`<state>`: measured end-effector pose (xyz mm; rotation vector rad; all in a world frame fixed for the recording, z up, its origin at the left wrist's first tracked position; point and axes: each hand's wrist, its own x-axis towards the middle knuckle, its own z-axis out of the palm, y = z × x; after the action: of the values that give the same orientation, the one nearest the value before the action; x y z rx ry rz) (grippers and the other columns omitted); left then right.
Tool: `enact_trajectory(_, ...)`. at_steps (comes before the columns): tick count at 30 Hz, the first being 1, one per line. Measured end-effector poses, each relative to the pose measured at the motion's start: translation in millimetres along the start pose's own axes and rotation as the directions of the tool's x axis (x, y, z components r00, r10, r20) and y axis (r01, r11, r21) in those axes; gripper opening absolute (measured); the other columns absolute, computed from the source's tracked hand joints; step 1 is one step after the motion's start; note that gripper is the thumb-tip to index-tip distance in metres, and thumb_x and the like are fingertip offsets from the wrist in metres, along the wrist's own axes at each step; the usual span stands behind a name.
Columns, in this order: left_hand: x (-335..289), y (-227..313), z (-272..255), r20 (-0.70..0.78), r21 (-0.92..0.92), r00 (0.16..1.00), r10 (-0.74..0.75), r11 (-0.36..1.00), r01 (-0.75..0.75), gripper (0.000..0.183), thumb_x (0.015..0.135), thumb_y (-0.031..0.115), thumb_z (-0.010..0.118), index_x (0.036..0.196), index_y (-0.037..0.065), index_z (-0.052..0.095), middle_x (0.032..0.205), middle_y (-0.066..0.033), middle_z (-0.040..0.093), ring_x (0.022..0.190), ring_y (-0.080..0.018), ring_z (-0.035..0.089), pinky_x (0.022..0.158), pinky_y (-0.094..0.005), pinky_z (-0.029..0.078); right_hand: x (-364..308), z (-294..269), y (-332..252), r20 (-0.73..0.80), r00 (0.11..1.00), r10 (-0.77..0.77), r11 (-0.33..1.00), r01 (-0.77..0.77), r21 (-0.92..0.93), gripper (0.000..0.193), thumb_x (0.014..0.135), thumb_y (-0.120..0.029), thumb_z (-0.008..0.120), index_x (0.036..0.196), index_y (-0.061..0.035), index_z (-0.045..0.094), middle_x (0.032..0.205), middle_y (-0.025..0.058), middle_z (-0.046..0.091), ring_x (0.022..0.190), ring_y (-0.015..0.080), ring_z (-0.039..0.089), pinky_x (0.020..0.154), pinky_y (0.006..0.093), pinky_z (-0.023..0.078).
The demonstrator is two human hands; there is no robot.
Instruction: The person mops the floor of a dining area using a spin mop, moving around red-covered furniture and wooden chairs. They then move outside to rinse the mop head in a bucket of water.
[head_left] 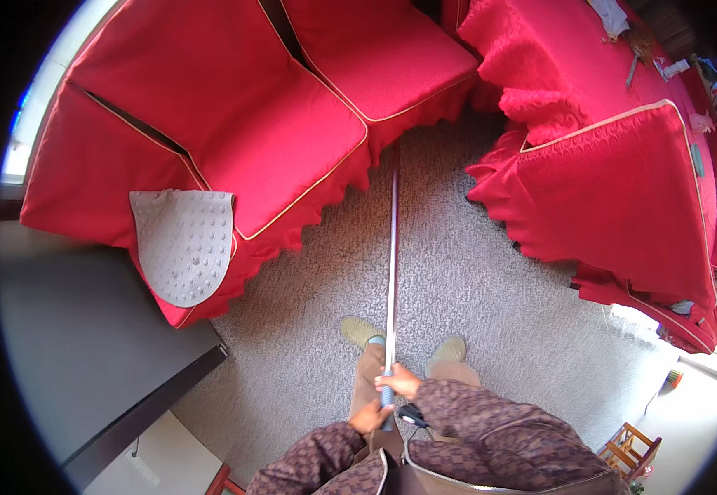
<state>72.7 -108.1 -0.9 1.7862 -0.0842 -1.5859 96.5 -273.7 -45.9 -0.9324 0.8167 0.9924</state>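
Note:
A long silvery pole (393,264) runs straight away from me over the carpet, with a blue-grey grip at its near end. My right hand (400,383) is closed round the pole just above that grip. Lower down, my left hand (368,418) is closed at the near end of the grip. The far end of the pole disappears at the ruffled hem of the red-covered sofa (284,140), so its head is hidden. A small black object (412,415) hangs beside the grip, close to my right sleeve.
A grey studded mat (183,247) drapes over the sofa's left arm. Left of me is a dark flat-topped piece of furniture (94,330). A red-draped table (614,198) with small items stands at the right. A small wooden stool-like frame (629,450) is at lower right, and grey patterned carpet (457,264) lies between.

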Motion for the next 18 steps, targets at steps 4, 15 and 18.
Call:
enact_trajectory(4,35.6,42.1,42.5,0.046,-0.142,0.960,0.277,0.953,-0.268,0.037,0.096,0.033,0.045,0.118,0.004,0.054,0.095,-0.0204,0.064,0.089,-0.0341,0.063,0.078,-0.0403,0.049,-57.7,-69.6,26.4,-0.310,0.945,-0.102,0.993,0.116,0.028,0.031,0.090,-0.012,0.059,0.111,-0.0044,0.037,0.078,0.0084,0.056,0.063,0.0186,0.062,0.054,0.0336,0.055)
enact_trajectory(15,21.9,55.9,130.6,-0.114,0.367,0.980,0.163,0.924,-0.111,0.040,0.086,0.030,0.060,0.114,0.001,0.056,0.093,-0.0135,0.066,0.086,-0.0231,0.063,0.078,-0.0344,0.049,-296.1,-251.8,115.5,-0.396,0.882,-0.254,0.962,0.188,-0.199,0.058,0.090,-0.019,0.057,0.142,-0.0156,0.029,0.062,0.0003,0.045,0.041,0.0104,0.044,0.039,0.0269,0.040)
enact_trajectory(18,18.6,59.6,118.0,-0.158,0.268,0.981,0.113,0.961,-0.068,0.035,0.087,0.023,0.060,0.113,0.000,0.056,0.089,-0.0105,0.065,0.080,-0.0175,0.061,0.073,-0.0317,0.050,-379.9,-288.0,174.2,-0.464,0.846,-0.262,0.926,0.084,-0.369,0.038,0.088,-0.026,0.059,0.121,-0.0098,0.052,0.061,0.0046,0.052,0.047,0.0152,0.053,0.043,0.0308,0.043)
